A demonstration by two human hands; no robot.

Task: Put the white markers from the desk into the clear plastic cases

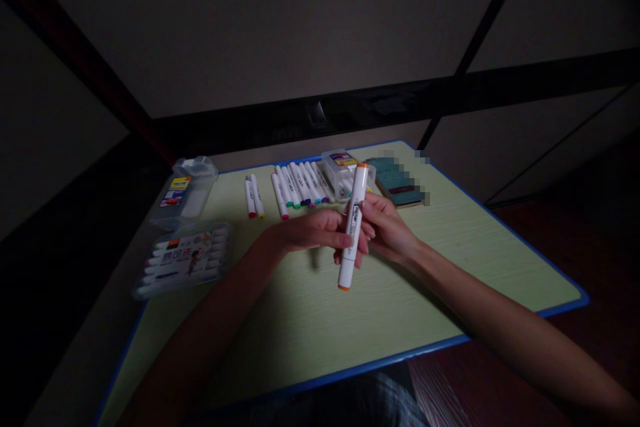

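Note:
A white marker [356, 213] with orange ends is held up over the table, tilted slightly to the right at its top. My left hand [325, 232] grips its lower part, thumb across the barrel. Higher on the same marker, my right hand [391, 227] pinches it from the right side. Beyond my hands lies a row of white markers [300, 185] with coloured ends, side by side. Two more markers [254, 196], one red-ended and one yellow-ended, lie apart to the left of that row.
A clear plastic case [345, 170] with markers inside stands behind my hands, beside a green book [395, 180]. At the left are an open clear case [187, 195] and a flat marker pack [185, 260] overhanging the edge. The table [310, 340] has a blue rim; a wall rises behind.

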